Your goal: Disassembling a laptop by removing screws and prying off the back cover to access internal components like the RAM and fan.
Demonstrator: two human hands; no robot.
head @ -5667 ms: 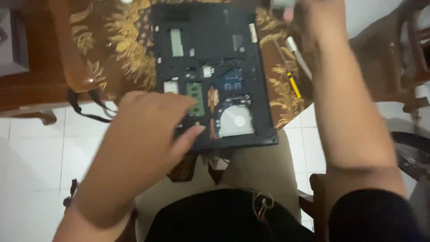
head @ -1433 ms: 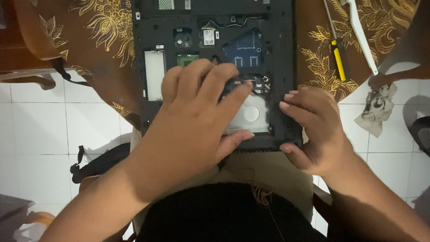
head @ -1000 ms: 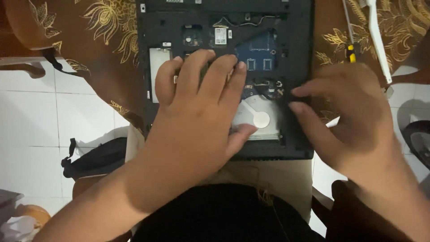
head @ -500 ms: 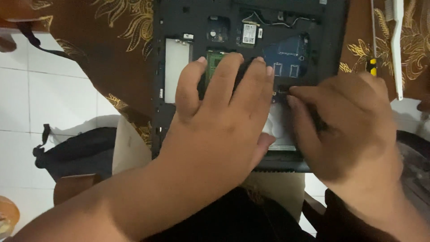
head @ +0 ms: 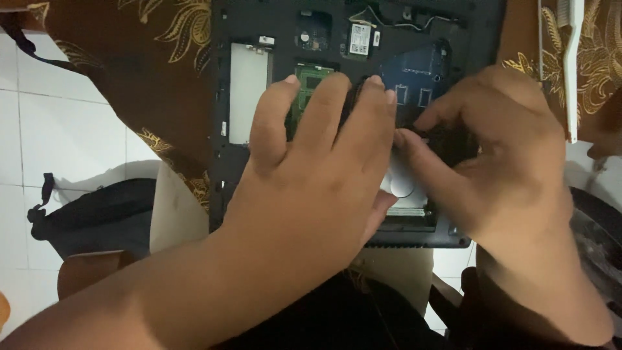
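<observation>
An opened black laptop (head: 228, 175) lies bottom-up on a brown cloth with gold leaves (head: 162, 58). Its inside shows a green memory strip (head: 306, 76), a blue board (head: 414, 72) and a silver hard drive (head: 403, 186) near the front edge. My left hand (head: 311, 175) lies flat over the laptop's middle, fingers spread, palm partly covering the drive. My right hand (head: 502, 155) comes in from the right. Its thumb and forefinger are pinched at the drive's upper right edge, and what lies under the fingers is hidden.
A long white tool (head: 570, 65) lies on the cloth to the right of the laptop. On the white tiled floor at the left sits a black bag (head: 97, 214). My lap in dark clothing is just below the table edge.
The view has closed in on the laptop. My right hand has come from the laptop's right edge to the hard drive and closed its fingertips there. The left hand stays flat.
</observation>
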